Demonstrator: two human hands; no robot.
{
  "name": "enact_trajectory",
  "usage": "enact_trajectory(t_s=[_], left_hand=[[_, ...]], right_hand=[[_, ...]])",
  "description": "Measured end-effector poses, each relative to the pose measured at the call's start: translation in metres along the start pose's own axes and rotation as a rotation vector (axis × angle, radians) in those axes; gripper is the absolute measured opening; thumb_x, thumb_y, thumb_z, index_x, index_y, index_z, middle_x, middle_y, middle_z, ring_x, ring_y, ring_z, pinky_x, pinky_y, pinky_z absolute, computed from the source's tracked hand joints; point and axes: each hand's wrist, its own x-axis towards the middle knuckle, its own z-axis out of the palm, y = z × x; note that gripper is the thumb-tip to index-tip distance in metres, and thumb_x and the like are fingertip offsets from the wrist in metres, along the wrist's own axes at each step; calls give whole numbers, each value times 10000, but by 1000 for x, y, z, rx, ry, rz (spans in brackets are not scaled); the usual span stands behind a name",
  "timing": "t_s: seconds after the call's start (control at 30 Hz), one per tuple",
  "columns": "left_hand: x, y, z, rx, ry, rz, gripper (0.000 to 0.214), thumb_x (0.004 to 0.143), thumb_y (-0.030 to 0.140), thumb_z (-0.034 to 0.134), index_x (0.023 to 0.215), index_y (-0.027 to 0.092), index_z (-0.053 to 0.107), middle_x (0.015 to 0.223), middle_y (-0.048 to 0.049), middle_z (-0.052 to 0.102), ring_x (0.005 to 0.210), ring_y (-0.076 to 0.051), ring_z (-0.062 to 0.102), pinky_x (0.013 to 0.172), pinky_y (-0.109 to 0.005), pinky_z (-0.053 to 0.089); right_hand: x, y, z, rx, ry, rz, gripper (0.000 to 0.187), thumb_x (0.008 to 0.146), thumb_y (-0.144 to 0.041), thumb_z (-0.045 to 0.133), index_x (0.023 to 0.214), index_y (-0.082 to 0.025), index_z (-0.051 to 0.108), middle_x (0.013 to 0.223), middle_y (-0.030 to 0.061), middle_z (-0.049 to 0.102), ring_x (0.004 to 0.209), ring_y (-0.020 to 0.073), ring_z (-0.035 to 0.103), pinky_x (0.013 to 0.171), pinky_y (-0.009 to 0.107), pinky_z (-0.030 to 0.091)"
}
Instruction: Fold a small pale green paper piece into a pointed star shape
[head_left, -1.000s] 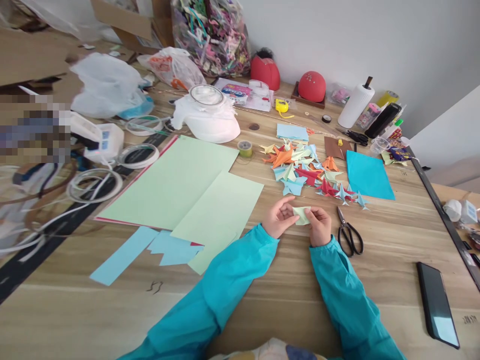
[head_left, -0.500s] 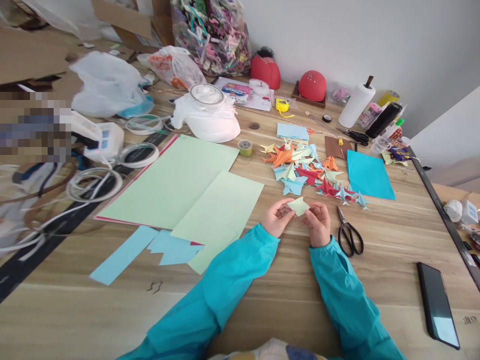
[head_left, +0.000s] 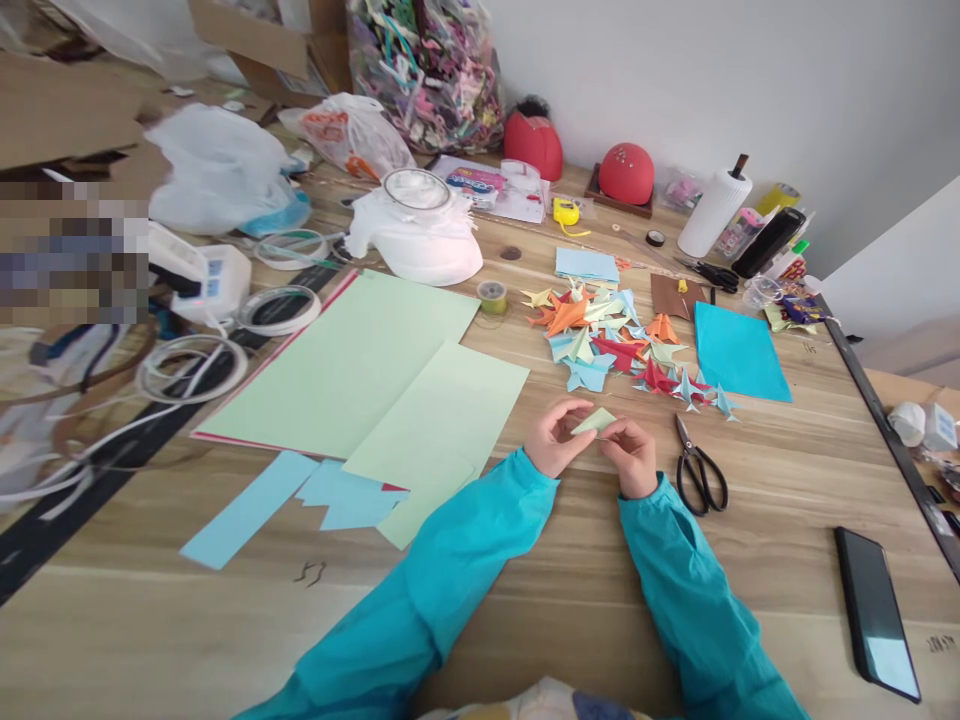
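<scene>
I have the left hand (head_left: 553, 440) pinching a small folded piece of pale green paper (head_left: 595, 422) between thumb and fingers, with its other fingers curled behind. The right hand (head_left: 634, 458) is bent inward from the other side, its fingertips gathered at the paper's near right edge; I can't tell exactly how each finger sits there. So the paper is between the two hands, raised a little over the table (head_left: 540, 580).

Just beyond both hands I see a heap of folded paper birds (head_left: 616, 353) in orange, red, pale green and light blue, a few of them lying loose toward the right hand's side. Scissors (head_left: 699, 470) with black handles lie just to the right of the right hand, blades pointing away from me. Farther out on that side I see a phone (head_left: 876, 612), nearer to me than the hand, and a bright blue sheet (head_left: 742, 352) beyond it. To the left of the left hand I have large pale green sheets (head_left: 442, 410) overlapping one another, and nearer me, past the forearm, light blue strips (head_left: 247, 510). A spool of thread (head_left: 492, 297) stands beyond the left hand, slightly to its left.
</scene>
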Motion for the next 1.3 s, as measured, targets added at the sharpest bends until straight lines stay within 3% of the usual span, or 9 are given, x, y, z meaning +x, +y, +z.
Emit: enact_trajectory(t_s=[0.17, 0.33, 0.6, 0.93, 1.13, 1.3], left_hand=[[-2, 2, 1, 16, -53, -60, 323, 648, 199, 634, 962, 133, 594, 938, -88, 609, 868, -186, 569, 763, -295, 461], [1, 2, 2, -41, -8, -101, 259, 651, 174, 600, 905, 132, 626, 914, -79, 631, 848, -186, 577, 757, -300, 455], [4, 4, -2, -69, -44, -106, 170, 593, 161, 651, 758, 131, 676, 927, -92, 620, 888, -200, 566, 771, -298, 449], [6, -7, -5, -262, -47, -233, 249, 552, 194, 718, 793, 144, 683, 974, -82, 648, 910, -213, 584, 797, -324, 465], [6, -9, -5, -289, -64, -215, 232, 554, 190, 718, 781, 151, 689, 960, -77, 640, 907, -201, 579, 819, -317, 456], [6, -9, -6, -325, -74, -249, 224, 546, 200, 721, 762, 153, 685, 957, -70, 624, 881, -197, 576, 781, -319, 462]], right_hand=[[-3, -1, 1, -80, -56, -55, 65, 628, -131, 591, 628, -192, 610, 731, 15, 559, 726, 159, 519, 658, 292, 418], [0, 0, -2, -64, 50, -91, 96, 633, -111, 581, 659, -195, 620, 788, 25, 559, 729, 156, 520, 610, 271, 416], [3, 1, -6, -10, 123, -63, 73, 640, -139, 571, 671, -193, 610, 793, 23, 557, 680, 150, 511, 549, 259, 414], [2, 4, -6, 59, 93, -44, 46, 679, -216, 595, 721, -198, 586, 858, 27, 579, 802, 173, 534, 684, 294, 415], [2, 0, -3, 4, 92, -41, 62, 644, -201, 643, 666, -191, 585, 704, -2, 531, 658, 128, 496, 576, 248, 402], [2, 7, -7, 62, 131, 47, 61, 643, -206, 631, 701, -196, 616, 661, -8, 543, 569, 121, 497, 504, 245, 404]])
